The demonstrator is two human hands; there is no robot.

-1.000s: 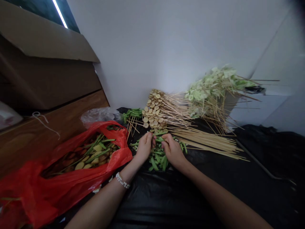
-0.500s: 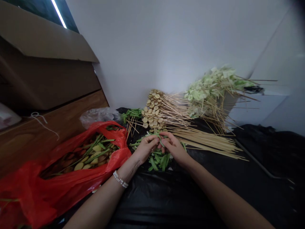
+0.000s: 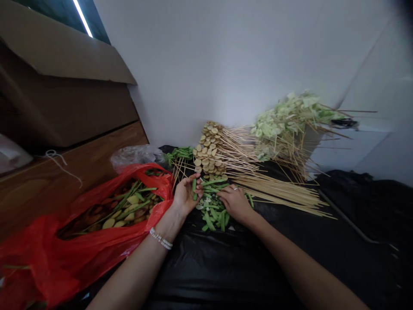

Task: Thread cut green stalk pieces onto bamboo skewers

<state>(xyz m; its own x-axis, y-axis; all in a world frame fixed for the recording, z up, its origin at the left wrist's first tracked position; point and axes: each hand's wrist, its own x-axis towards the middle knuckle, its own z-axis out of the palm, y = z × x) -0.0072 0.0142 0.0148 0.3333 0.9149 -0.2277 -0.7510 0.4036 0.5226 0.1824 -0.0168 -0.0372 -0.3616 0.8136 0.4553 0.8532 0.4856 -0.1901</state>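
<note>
My left hand [image 3: 185,196] is turned partly palm up. Its curled fingers hold a short cut length of green bean [image 3: 194,188]. To the right, my right hand [image 3: 237,202], with a ring on one finger, reaches palm down into the heap. Its fingers are drawn together with their tips among the beans, and what they grip is hidden. Below and between my hands lies a heap of cut green beans [image 3: 213,217]; longer whole pods lie at its back. Just behind it are stacked potato slices [image 3: 208,157] on skewers [image 3: 238,148], their sticks pointing right.
Loose bare skewers [image 3: 287,193] lie to the right on black plastic [image 3: 206,271]. Skewered cabbage leaves [image 3: 284,116] stand at back right. A red plastic bag [image 3: 97,254] of vegetable scraps fills the left. Bundled green beans [image 3: 180,154] sit behind it, and a cardboard box [image 3: 74,103] stands farther back.
My hands were together above the heap and have moved apart. The left went left and now holds a bean piece in view; the right came down onto the beans.
</note>
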